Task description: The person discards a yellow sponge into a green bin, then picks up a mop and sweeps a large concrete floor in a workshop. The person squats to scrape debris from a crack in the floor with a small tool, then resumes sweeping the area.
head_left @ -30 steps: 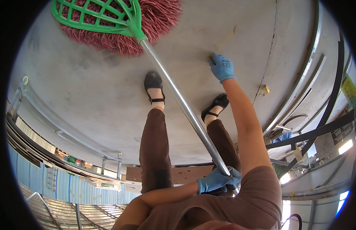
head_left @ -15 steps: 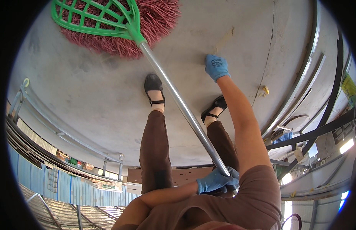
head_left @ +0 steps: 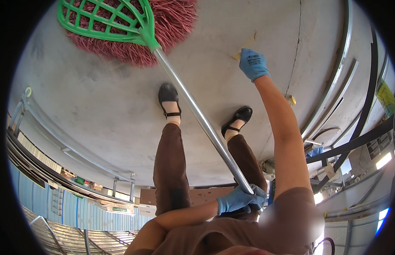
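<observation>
Landmark: the mop [head_left: 180,87]. The left hand [head_left: 241,199] is wrapped round its pole, well below the mop head [head_left: 174,25]. A yellowish strip [head_left: 249,41] lies on the floor [head_left: 121,106], right of the mop head, long axis slanting up-right, roughly crosswise to the pole. The right hand [head_left: 253,63], much the nearer, is right of the pole, fingers curled, just beside the strip's lower end; cannot tell whether it pinches it.

Soft, fairly even light covers the floor [head_left: 121,106], its shadows faint. Bright openings [head_left: 383,160] at the lower right burn out to white, blue-fringed near the rim. The metal pole [head_left: 197,112] gleams. A hazy blur veils the sleeve [head_left: 296,212]; fisheye distortion bows the rail [head_left: 341,63].
</observation>
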`<action>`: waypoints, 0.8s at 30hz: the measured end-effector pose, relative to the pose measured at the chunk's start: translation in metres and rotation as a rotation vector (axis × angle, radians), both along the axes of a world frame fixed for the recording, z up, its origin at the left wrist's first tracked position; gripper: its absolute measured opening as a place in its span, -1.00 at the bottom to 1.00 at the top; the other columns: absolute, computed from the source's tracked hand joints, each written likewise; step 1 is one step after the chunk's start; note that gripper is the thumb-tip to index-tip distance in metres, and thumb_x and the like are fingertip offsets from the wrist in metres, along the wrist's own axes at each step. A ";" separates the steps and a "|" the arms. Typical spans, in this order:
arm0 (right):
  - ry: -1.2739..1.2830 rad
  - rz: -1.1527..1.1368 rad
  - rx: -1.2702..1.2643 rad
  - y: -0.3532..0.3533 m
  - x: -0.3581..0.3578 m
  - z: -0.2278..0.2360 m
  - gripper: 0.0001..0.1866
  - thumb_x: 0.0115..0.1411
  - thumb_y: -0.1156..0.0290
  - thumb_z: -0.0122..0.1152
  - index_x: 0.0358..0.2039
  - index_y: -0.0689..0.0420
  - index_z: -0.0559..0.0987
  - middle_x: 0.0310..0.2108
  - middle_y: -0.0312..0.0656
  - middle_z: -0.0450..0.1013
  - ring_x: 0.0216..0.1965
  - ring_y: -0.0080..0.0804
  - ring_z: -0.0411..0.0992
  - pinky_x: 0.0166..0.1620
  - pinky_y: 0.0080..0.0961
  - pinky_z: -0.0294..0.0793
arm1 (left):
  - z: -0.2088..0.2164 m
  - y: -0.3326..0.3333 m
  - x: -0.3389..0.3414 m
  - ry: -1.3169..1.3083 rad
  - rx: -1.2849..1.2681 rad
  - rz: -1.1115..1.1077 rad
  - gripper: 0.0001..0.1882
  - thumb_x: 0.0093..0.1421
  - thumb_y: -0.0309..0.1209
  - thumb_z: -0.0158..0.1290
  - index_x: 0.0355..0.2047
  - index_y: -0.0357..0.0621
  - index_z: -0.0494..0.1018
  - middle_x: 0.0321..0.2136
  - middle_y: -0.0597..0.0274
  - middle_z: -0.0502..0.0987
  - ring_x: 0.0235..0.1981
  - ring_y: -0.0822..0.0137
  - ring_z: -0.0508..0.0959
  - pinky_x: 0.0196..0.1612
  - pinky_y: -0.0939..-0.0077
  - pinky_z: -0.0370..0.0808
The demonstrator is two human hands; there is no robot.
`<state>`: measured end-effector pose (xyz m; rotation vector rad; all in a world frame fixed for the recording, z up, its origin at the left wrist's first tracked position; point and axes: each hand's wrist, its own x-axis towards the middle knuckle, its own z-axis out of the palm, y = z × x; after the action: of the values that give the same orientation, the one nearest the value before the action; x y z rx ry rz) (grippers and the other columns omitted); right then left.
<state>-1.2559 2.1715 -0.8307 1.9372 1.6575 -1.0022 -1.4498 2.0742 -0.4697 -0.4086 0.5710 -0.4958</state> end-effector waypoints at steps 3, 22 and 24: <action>-0.108 -0.042 0.173 0.020 0.026 0.009 -0.81 0.27 0.36 -0.03 -0.21 0.12 0.51 -0.27 -0.02 0.58 -0.27 0.00 0.57 -0.21 -0.09 0.53 | 0.001 -0.001 0.000 0.050 -0.001 -0.043 -0.86 0.25 -0.36 0.09 -0.27 -0.15 0.56 -0.41 0.36 0.59 -0.41 0.61 0.53 -0.49 0.74 0.44; -0.206 -0.191 0.838 0.047 0.135 0.135 -0.82 0.24 0.33 0.13 -0.40 0.17 0.53 -0.48 -0.08 0.54 -0.45 -0.03 0.53 -0.37 -0.23 0.53 | -0.005 -0.016 -0.006 0.024 -0.071 -0.013 -0.68 0.29 -0.32 0.11 0.00 -0.18 0.50 -0.16 0.22 0.59 -0.14 0.43 0.58 -0.30 0.55 0.60; -0.201 -0.591 0.701 0.046 0.154 0.167 -0.81 0.21 0.35 0.16 -0.39 0.23 0.56 -0.48 -0.13 0.57 -0.54 -0.26 0.54 -0.38 -0.34 0.55 | -0.007 -0.017 -0.006 -0.008 -0.052 0.014 -0.68 0.30 -0.31 0.10 0.01 -0.18 0.50 -0.14 0.19 0.59 -0.12 0.42 0.58 -0.29 0.54 0.61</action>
<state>-1.1015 2.2174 -0.6632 2.9869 1.4557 -0.3663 -1.4559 2.0570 -0.4765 -0.4595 0.5479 -0.4999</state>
